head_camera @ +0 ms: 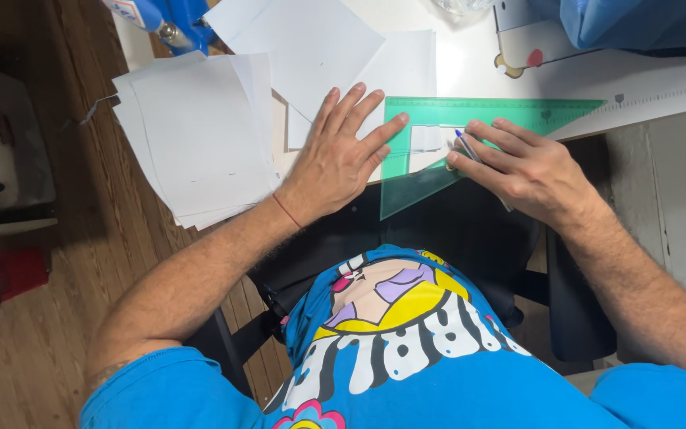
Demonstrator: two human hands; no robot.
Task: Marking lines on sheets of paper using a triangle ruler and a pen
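My left hand (341, 151) lies flat with fingers spread, pressing on white paper (402, 71) and the left corner of a green see-through set square (438, 135). My right hand (522, 163) grips a blue-tipped pen (467, 145), its tip against the inner cut-out of the set square. The set square lies on the paper at the near edge of the white table (637, 79) and sticks out past that edge.
A fanned stack of white sheets (200, 135) overhangs the table's left side above the wooden floor (57, 302). A blue tool (164, 20) sits at the back left, blue cloth (645, 24) at the back right. A black chair (470, 230) is under me.
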